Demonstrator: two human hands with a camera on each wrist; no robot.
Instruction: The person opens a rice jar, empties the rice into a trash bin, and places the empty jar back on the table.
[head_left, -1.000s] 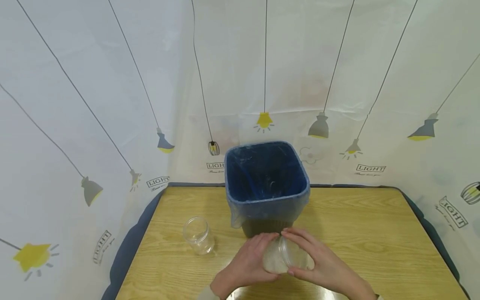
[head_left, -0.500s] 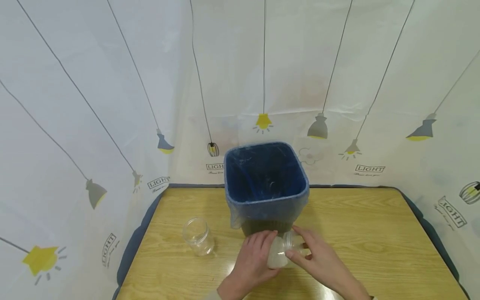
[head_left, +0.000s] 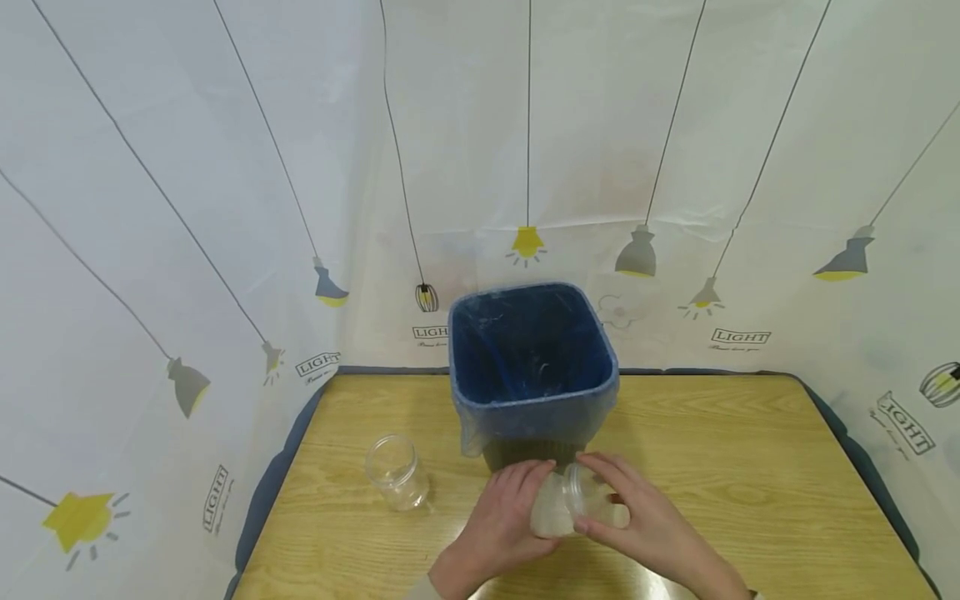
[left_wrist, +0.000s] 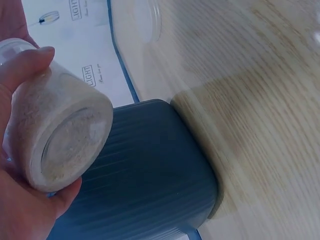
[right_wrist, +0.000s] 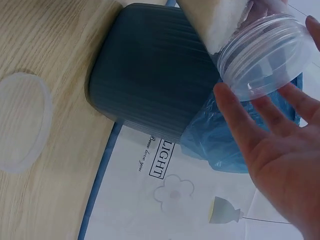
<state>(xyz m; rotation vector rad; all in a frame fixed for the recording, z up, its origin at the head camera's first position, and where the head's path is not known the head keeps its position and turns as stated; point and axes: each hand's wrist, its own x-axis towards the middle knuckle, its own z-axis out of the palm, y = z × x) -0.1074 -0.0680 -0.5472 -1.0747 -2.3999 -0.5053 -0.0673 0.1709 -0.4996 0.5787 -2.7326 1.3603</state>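
A clear jar part-filled with pale, grainy material is held sideways in front of the bin. My left hand grips its filled lower part, and the base of the jar faces the left wrist camera. At its other end, the fingers and thumb of my right hand curl round the clear threaded end. I cannot tell whether that end is a lid or the open rim. The grains show against the inner wall in both wrist views.
An upright clear jar stands on the wooden table, left of the hands. A bag-lined blue bin stands just beyond them. A round clear disc, perhaps a lid, lies on the table. Patterned white sheeting hangs behind.
Both hands stay on the jar. Over the last second it has shifted slightly to the right and its tilt has changed. The right fingers moved along the threaded end, then partly back.
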